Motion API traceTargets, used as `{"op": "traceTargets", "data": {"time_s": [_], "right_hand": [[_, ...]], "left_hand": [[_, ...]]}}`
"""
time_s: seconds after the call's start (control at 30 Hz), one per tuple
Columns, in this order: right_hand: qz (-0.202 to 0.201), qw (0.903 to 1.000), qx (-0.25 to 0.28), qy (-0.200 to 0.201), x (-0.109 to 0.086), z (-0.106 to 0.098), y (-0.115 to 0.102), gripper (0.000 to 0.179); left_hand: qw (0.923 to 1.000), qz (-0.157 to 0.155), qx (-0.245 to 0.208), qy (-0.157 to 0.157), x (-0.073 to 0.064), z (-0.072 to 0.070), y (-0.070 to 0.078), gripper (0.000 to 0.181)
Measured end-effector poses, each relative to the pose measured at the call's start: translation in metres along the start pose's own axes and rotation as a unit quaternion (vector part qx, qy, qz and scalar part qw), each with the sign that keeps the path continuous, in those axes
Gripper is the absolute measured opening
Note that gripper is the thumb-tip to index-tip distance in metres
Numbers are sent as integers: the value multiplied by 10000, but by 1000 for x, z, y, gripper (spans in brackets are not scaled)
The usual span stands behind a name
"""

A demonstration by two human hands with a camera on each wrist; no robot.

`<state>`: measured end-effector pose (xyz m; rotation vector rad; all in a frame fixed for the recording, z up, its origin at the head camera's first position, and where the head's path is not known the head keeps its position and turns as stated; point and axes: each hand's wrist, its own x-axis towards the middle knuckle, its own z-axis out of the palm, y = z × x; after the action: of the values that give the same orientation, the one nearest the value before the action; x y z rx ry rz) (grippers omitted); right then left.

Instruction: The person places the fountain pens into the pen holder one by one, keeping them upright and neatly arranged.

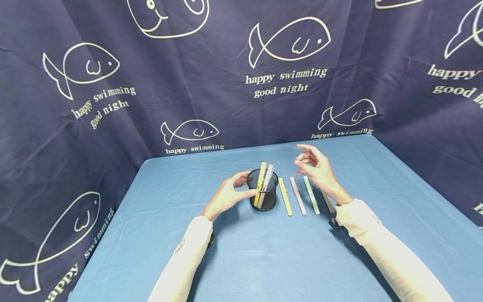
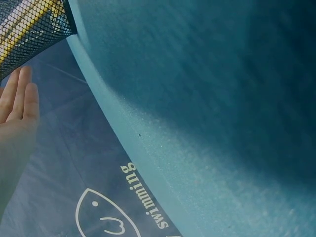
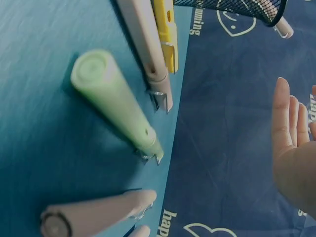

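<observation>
A black mesh pen holder (image 1: 268, 202) stands upright on the table with a yellow pen (image 1: 260, 184) and a pale grey-pink pen (image 1: 267, 179) leaning inside. My left hand (image 1: 228, 192) holds it from the left, thumb at the near rim, fingers round the far side. To its right, side by side on the cloth, lie another yellow pen (image 1: 285, 197), a pale pink pen (image 1: 298, 196) and a light green pen (image 1: 311, 195). A greyish-pink pen (image 3: 98, 212) lies beyond, partly hidden by my right wrist in the head view. My right hand (image 1: 315, 167) hovers above the pens, fingers loosely bent, holding nothing.
Blue cloth covers the table (image 1: 241, 260). Behind it and along both sides hangs a dark curtain (image 1: 234, 92) printed with white fish and lettering. One more pen tip (image 3: 142, 231) shows at the bottom of the right wrist view.
</observation>
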<state>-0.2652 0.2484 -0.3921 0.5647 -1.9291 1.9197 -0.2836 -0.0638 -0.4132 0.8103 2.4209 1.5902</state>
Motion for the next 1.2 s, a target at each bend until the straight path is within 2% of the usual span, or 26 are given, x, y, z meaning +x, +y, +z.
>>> {"op": "traceTargets", "data": {"time_s": [0.5,0.73,0.97,1.2], "right_hand": [[343,9993,-112,101,-5,-27,4,45],[640,9963,-541,208,-9,-45,5,42],[845,9951,-470,191,-13,-62,8,41],[943,9916,-856,225,-17,-72,9,39]], "left_hand": [[10000,-43,41,33,-1,0,-1,73],[10000,-43,21,12,-1,0,0,73],[10000,-23,-3,30,-1,1,1,72],[10000,-9,5,34,0,0,1,70]]}}
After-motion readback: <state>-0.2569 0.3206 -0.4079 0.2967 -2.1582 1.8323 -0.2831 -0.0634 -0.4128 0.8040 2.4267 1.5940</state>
